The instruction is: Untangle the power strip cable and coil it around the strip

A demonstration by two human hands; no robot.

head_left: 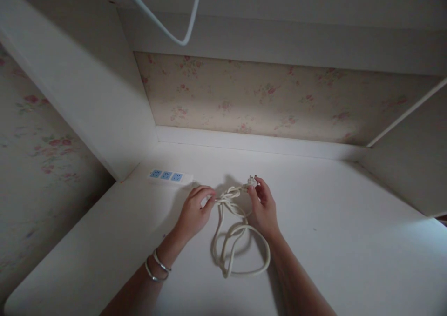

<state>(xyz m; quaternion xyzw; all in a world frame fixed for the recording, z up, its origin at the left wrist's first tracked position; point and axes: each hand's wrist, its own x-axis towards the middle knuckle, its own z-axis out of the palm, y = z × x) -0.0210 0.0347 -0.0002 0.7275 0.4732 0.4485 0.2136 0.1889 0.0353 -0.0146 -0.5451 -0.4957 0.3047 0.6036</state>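
Between my hands a cream power cord [232, 204] is bunched in a knot, and its loose loops hang down over the white tabletop. My right hand [263, 204] pinches the white plug [252, 181] at the cord's end, its prongs pointing up and away. With thumb and fingers together, my left hand [197, 209] grips the cord on the left side of the knot. To the left lies a white power strip [171, 175] with three blue socket panels; its cord end runs behind my left hand.
The white tabletop [331, 260] is bounded by side panels [87, 74] and a low back ledge [244, 143] under floral wallpaper [223, 97]. A shelf [279, 41] overhangs the back. A white cable [160, 25] dangles from above, at the upper left.
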